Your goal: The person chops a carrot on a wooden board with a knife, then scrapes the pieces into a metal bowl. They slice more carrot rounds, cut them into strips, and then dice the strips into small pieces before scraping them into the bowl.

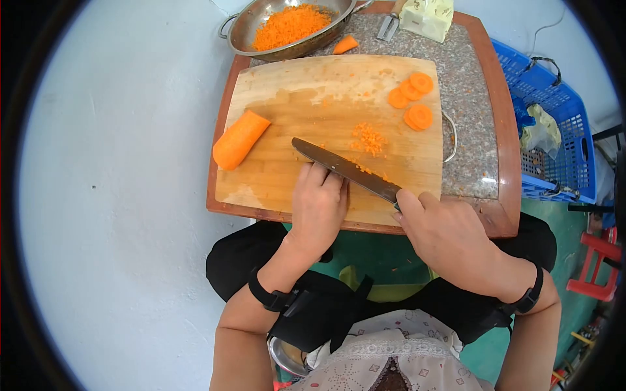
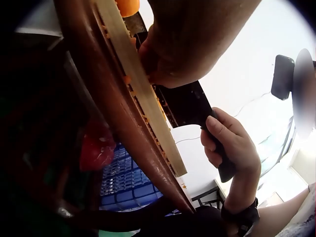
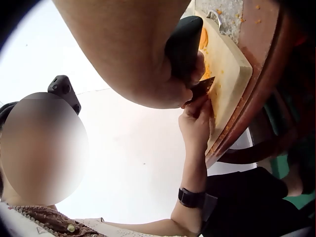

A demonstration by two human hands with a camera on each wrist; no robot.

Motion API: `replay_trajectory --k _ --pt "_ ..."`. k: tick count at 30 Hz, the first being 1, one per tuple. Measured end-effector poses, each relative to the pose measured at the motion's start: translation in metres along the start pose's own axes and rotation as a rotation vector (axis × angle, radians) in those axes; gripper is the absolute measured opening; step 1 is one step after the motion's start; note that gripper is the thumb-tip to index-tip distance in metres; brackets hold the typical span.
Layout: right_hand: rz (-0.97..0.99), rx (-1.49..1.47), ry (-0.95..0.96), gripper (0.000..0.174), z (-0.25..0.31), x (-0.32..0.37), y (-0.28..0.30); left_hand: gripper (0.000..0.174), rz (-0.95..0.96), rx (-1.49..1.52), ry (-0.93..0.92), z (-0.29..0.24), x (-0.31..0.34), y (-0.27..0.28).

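Observation:
My right hand [image 1: 450, 238] grips the black handle [image 3: 183, 44] of a knife [image 1: 349, 169]. Its broad dark blade slants across the wooden cutting board [image 1: 280, 98], tip toward the upper left in the head view. My left hand [image 1: 318, 205] is at the near side of the blade, fingers bent down at the board; I cannot tell what lies under them. Finely chopped carrot [image 1: 369, 139] is heaped just beyond the blade, with bits along its edge. A thick carrot piece [image 1: 240, 140] lies on the board's left side, and several carrot slices [image 1: 418, 117] sit at upper right.
A metal pan [image 1: 238, 34] of chopped carrot stands past the board's far edge, near a carrot stub [image 1: 345, 44]. A peeler-like tool [image 1: 388, 27] and a pale packet [image 1: 427, 19] lie at the back of the table. To the right is a blue basket [image 1: 568, 107].

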State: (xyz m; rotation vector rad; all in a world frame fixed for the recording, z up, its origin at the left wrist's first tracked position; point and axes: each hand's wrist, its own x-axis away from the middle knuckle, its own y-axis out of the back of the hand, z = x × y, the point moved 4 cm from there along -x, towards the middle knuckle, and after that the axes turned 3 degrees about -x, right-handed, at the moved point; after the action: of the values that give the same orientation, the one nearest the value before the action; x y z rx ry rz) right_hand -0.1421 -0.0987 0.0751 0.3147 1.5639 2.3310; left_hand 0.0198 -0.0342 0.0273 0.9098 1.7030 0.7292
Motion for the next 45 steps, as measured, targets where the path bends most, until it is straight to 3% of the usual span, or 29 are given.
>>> replay_trajectory --k 4,12,15,24,33,45 --pt "0.024 0.021 -0.021 0.012 0.0 0.0 0.001 0.026 0.069 0.04 0.068 0.002 0.001 -0.001" --pt "-0.02 -0.094 0.016 0.013 -0.004 -0.028 -0.016 0.019 0.084 0.013 0.055 0.001 -0.001 0.001" --pt "-0.027 -0.152 -0.053 0.014 -0.011 -0.031 -0.013 0.015 0.051 0.012 0.033 0.0 -0.002 0.001" --pt "0.036 -0.016 -0.01 0.013 -0.005 -0.007 0.001 0.019 0.083 0.0 0.057 0.001 -0.002 0.001" --pt "0.001 -0.208 -0.052 0.015 -0.014 -0.037 -0.012 0.015 0.077 0.011 0.044 0.001 0.001 0.004" --pt "0.042 -0.085 -0.066 0.018 -0.006 -0.015 -0.003 0.016 0.114 -0.029 0.068 0.0 -0.001 0.004"
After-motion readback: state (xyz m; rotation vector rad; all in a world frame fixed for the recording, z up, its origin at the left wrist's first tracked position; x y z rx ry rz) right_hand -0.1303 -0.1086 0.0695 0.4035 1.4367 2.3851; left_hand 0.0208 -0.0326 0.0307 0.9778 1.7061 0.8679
